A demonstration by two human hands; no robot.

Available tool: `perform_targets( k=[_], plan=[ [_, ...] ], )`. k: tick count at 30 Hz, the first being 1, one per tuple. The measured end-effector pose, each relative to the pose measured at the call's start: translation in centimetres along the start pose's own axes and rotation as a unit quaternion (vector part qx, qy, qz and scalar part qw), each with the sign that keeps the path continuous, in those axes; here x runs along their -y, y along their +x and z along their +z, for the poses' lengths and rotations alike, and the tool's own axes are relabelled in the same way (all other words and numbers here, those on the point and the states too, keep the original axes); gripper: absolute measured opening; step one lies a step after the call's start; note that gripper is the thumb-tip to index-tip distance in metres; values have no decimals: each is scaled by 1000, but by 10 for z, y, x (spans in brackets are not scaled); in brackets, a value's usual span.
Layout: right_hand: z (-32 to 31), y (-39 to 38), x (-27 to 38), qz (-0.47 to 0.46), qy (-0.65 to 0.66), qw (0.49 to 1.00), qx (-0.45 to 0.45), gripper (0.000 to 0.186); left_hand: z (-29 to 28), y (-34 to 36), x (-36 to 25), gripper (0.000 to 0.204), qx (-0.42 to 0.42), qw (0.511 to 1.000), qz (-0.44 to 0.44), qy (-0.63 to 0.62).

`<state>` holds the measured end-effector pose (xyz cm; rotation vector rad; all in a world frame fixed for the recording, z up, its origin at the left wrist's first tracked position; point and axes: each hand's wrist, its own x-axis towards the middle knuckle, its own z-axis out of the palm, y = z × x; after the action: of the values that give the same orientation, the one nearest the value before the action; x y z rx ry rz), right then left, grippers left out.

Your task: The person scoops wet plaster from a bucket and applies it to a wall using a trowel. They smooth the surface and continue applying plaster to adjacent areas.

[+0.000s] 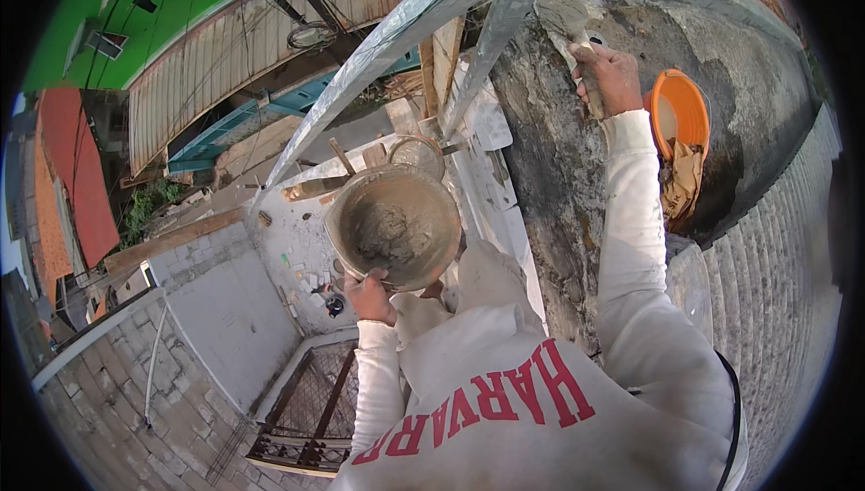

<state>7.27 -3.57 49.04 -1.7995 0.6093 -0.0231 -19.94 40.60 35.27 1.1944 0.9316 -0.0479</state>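
My left hand point(369, 295) is closed on the near rim of a round, mortar-crusted bucket point(444, 212). Wet grey mortar point(394, 234) lies in the bottom of it. Out to the right, my right hand point(610, 78) grips a trowel point(560, 13) by its handle. The mortar-coated blade points away from me, beside a silvery metal beam point(505, 27) and over the rough grey concrete ledge point(554, 140). Whether the blade touches the concrete, I cannot tell.
An orange bucket point(662, 135) stands right of my right forearm, with crumpled brown paper point(682, 183) at it. Another metal beam point(360, 63) slants across ahead. Corrugated roofing point(766, 266) lies at the right. Far below on the left are a debris-strewn floor point(293, 261) and a brown metal grille point(311, 401).
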Motion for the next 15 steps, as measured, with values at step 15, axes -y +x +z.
perform_targets(
  k=[15],
  plan=[
    [35, -180, -97, -199, -538, 794, 203, 26, 164, -50, -39, 46, 228, 854, 338, 324]
  ],
)
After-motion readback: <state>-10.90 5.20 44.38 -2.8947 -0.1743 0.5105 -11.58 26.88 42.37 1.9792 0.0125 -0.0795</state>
